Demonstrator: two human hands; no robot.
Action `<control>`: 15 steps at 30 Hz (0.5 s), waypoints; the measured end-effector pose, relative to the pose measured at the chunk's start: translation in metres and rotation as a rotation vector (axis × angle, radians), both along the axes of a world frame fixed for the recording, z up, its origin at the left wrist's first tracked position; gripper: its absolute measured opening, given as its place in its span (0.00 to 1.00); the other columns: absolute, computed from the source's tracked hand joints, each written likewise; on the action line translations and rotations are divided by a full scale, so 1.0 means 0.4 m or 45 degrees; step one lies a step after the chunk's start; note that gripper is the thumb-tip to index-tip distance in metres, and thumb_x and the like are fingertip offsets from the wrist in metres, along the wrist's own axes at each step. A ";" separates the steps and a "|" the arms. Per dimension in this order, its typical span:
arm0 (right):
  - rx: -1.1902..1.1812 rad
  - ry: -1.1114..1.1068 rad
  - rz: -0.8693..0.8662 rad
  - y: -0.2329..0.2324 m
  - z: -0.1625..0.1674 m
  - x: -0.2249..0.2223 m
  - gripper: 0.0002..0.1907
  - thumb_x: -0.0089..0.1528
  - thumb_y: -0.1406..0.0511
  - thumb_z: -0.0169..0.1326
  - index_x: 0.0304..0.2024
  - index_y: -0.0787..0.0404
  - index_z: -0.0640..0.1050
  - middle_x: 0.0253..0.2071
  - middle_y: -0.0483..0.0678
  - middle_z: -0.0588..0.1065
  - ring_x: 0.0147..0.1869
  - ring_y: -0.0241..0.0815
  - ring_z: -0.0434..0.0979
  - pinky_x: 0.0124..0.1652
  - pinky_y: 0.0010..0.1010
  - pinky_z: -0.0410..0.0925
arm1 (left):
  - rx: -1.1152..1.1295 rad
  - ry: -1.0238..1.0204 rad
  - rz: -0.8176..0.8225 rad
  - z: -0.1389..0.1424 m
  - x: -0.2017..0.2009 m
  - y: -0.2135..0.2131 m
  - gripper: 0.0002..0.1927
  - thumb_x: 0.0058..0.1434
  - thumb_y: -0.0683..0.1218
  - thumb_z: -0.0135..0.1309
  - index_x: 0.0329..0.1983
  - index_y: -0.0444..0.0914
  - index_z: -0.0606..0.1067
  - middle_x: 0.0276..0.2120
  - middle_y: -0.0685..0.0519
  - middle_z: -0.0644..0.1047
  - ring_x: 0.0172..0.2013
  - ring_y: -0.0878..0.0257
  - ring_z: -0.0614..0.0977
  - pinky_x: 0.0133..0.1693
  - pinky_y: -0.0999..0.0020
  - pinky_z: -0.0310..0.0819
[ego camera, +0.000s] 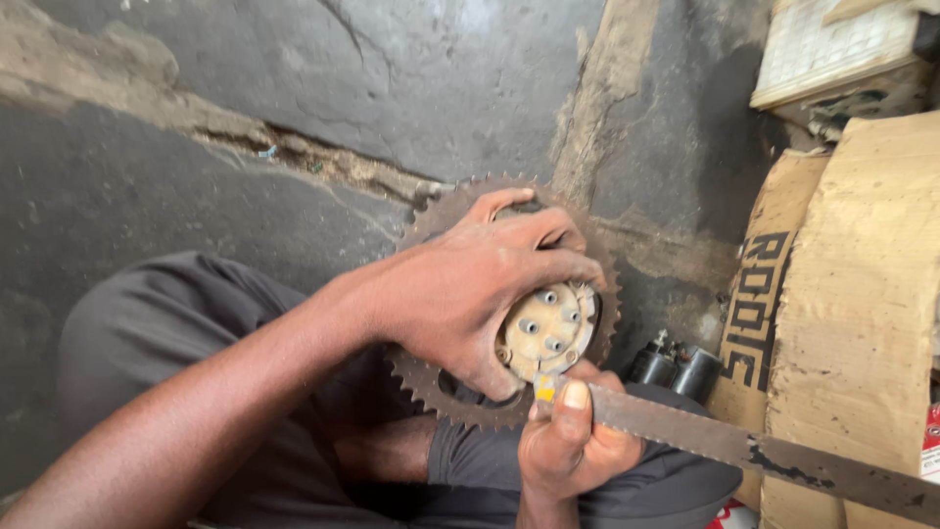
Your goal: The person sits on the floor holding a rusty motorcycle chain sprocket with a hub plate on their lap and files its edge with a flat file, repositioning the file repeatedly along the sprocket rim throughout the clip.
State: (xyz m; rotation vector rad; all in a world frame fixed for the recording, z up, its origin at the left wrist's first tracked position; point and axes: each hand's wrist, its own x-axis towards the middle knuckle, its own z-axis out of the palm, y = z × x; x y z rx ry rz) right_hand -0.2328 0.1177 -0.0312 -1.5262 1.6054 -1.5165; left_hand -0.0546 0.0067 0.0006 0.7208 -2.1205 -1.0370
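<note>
My left hand (470,284) grips a rusty toothed sprocket (431,377), fingers wrapped over its top rim and thumb below the hub. The sprocket's pale round hub (548,331) carries several bolt heads and faces me. My right hand (568,441) pinches the near end of a long flat hacksaw blade (744,449) between thumb and fingers. The blade's tip, with a small yellow mark, rests against the lower edge of the hub. From there the blade runs away to the lower right corner.
Brown cardboard boxes (852,313) stand stacked at the right. A dark cylindrical part (676,367) lies on the floor beside them. The cracked grey concrete floor (294,118) fills the background, and my dark trouser legs (176,323) lie beneath my hands.
</note>
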 end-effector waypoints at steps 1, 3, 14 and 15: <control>-0.034 0.035 0.001 0.000 0.001 0.000 0.21 0.68 0.58 0.48 0.26 0.67 0.71 0.19 0.44 0.67 0.19 0.32 0.65 0.22 0.23 0.58 | -0.011 -0.014 -0.010 0.000 0.002 -0.004 0.50 0.30 0.57 0.70 0.62 0.40 0.73 0.52 0.50 0.73 0.60 0.51 0.74 0.70 0.42 0.48; -0.022 0.015 -0.009 0.002 0.000 0.000 0.22 0.69 0.58 0.47 0.27 0.68 0.70 0.19 0.45 0.67 0.21 0.33 0.66 0.24 0.25 0.60 | -0.003 -0.009 -0.002 0.003 0.003 -0.003 0.49 0.31 0.56 0.70 0.62 0.40 0.73 0.52 0.49 0.73 0.60 0.52 0.74 0.70 0.42 0.47; 0.033 -0.224 0.005 0.002 -0.019 -0.014 0.17 0.66 0.63 0.48 0.27 0.69 0.69 0.20 0.50 0.70 0.20 0.34 0.66 0.21 0.24 0.61 | 0.007 -0.015 0.002 0.008 0.002 -0.003 0.48 0.32 0.57 0.70 0.62 0.40 0.73 0.51 0.50 0.73 0.59 0.52 0.74 0.70 0.42 0.48; 0.040 -0.275 0.064 0.001 -0.020 -0.017 0.17 0.66 0.64 0.48 0.26 0.69 0.69 0.19 0.50 0.69 0.19 0.33 0.65 0.21 0.23 0.60 | 0.008 -0.019 0.004 0.008 0.001 -0.002 0.49 0.32 0.56 0.70 0.62 0.40 0.73 0.51 0.50 0.73 0.59 0.52 0.75 0.70 0.42 0.48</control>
